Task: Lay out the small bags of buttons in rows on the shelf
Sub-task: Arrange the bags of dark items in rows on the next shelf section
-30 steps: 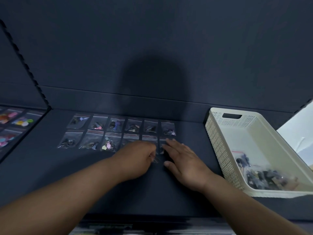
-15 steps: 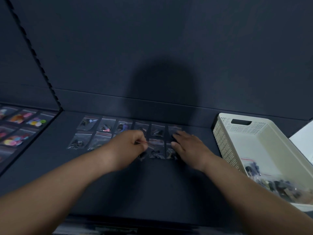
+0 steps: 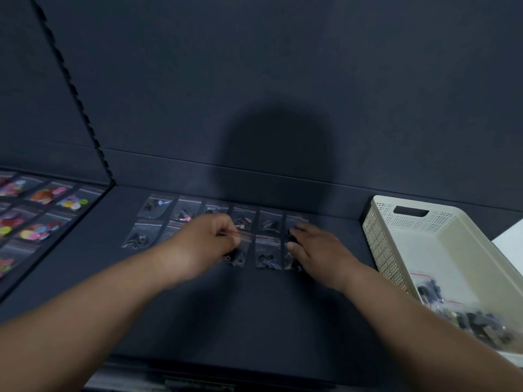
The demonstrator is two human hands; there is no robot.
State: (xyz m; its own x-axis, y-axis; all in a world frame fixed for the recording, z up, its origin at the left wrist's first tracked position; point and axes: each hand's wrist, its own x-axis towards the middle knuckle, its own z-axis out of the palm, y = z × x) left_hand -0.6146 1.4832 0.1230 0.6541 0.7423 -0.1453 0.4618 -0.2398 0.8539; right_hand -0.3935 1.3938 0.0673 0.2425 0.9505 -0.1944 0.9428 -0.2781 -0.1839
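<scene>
Both hands have slid farther in since a second ago, up to the rows. At far left, coloured bags (image 3: 42, 193) fill the next section. Two rows of bags (image 3: 157, 206) lie toward the far side of the shelf (image 3: 254, 321). In the near row the left grip (image 3: 206, 241) pinches the red seal edge of a bag (image 3: 236, 254). Just right of it the right grip (image 3: 317, 247), fingers loosely flat, rests on the row's end. At right, the basket (image 3: 396, 230) holds more. These look light, limp and slick, so the stiffer seal edge is likely the best hold.
</scene>
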